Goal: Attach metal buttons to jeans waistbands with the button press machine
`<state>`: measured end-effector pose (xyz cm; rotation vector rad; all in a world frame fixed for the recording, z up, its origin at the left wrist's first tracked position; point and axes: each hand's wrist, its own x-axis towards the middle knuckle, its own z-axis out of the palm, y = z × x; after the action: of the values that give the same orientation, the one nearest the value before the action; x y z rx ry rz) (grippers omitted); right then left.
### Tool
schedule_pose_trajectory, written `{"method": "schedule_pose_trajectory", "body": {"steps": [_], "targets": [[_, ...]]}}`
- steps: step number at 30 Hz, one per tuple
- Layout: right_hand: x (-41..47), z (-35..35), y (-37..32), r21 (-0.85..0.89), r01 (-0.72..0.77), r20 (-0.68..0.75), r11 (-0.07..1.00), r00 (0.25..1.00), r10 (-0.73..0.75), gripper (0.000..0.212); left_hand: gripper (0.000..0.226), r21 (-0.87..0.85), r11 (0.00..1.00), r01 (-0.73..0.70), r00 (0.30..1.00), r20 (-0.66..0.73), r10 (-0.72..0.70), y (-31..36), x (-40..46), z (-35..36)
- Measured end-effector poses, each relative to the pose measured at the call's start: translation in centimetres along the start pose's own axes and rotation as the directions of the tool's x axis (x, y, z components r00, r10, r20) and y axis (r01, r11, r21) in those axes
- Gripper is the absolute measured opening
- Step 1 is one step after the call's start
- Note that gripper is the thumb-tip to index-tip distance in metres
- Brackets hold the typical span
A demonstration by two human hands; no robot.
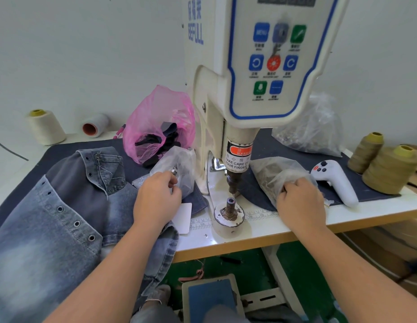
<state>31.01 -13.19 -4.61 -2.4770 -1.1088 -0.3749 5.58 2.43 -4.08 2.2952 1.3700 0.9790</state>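
**Parts pick-up, both hands in bags; nothing under the press yet**

Step in hand (judged): fetching button parts. Left hand (157,197) has its fingers curled at the mouth of a clear plastic bag (177,166) just left of the button press machine (249,89); a small metal piece shows at the fingertips, so it looks pinched, though I cannot tell which part it is. Right hand (300,201) is curled into the opening of a second clear bag (272,173) right of the machine, gripping the bag film; whether it holds a part inside is hidden.

Jeans (63,206) lie on the left side of the tabletop (296,229), draping over its front edge, well clear of the lower die (230,206). The upper punch (233,183) hangs directly above that die, gap bare.

Next move (judged): seat the 2 parts in punch and die, then slide the waistband across between them, fingers out before triggering. A pedal (209,297) sits on the floor below.

Readable writing:
- Machine side: "BEFULL", blue, vertical.
- Punch sleeve label: "WARN…", "TAKE CARE O… YOUR FINGER".
- Panel: 1 blue key reads "MENU"; other captions too blurred.
- Ruler (261,215) along the front edge: 13, 14, 18, 19, 20.
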Motion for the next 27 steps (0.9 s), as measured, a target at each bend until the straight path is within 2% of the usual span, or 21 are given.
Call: {"method": "schedule_pose_trajectory", "body": {"steps": [5,12,18,27], "targets": [[0.1,-0.2,-0.3,-0.056,-0.021,0.052,0.998,0.998,0.024,0.024,0.014,-0.004,1.000,0.001,1.000,-0.009,-0.001,-0.1,-0.1,0.0],[-0.1,0.3,0.0,0.007,-0.032,-0.058,0.999,0.998,0.032,0.015,0.016,-0.008,1.000,-0.001,1.000,0.001,0.001,-0.1,-0.1,0.0],[-0.9,0.5,0.6,0.124,0.053,-0.207,0.991,0.978,-0.026,0.013,0.016,-0.005,1.000,0.007,1.000,0.006,-0.007,-0.1,0.0,0.0],[-0.6,0.7,0.8,0.148,0.052,-0.152,0.988,0.988,-0.029,0.018,0.015,-0.005,1.000,0.000,1.000,0.007,0.000,-0.1,-0.1,0.0]]}}
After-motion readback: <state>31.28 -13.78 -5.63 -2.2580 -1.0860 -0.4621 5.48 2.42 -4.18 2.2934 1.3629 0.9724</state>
